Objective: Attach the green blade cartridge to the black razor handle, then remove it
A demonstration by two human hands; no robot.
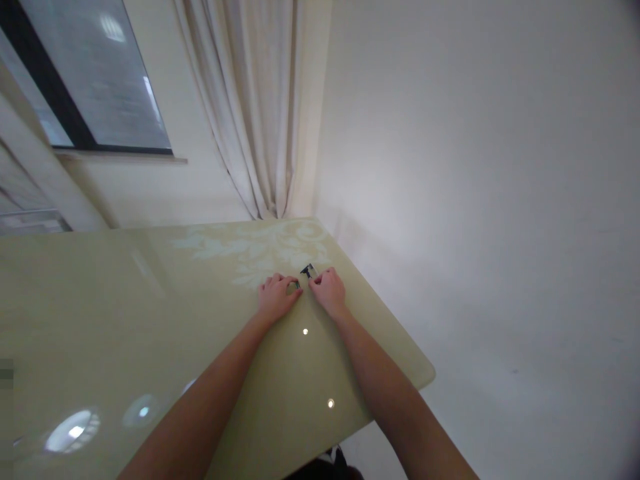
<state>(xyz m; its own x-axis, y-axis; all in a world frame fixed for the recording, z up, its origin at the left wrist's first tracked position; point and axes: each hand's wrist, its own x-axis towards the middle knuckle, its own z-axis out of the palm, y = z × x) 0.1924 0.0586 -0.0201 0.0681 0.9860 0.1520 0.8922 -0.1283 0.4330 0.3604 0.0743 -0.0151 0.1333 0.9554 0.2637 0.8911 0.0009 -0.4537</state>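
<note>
Head view gives me both hands low over the counter (150, 320), near its far right corner. On my left hand (277, 293), the thumb and forefinger curve into a ring and nearly meet, pinching a small dark piece (298, 285), while the other fingers are bent and spread towards the counter. My right hand (329, 289) is more closed: thumb and forefinger grip the near end of a black-and-silver piece (307, 270), with the remaining fingers curled in. That piece sticks out beyond the fingertips, pointing away from me and to the left, its long axis slanting across my view; a dark crossbar shows at its far end. It sits between the two hands, apart from the left fingertips. The small dark piece is too tiny from here for me to read its axis surely. I count one black-and-silver piece, one small dark piece and two hands. Beyond the counter I see one window (105, 73) and two curtains, the nearer to the corner (255, 100) hanging beside a pale wall (475, 200).
</note>
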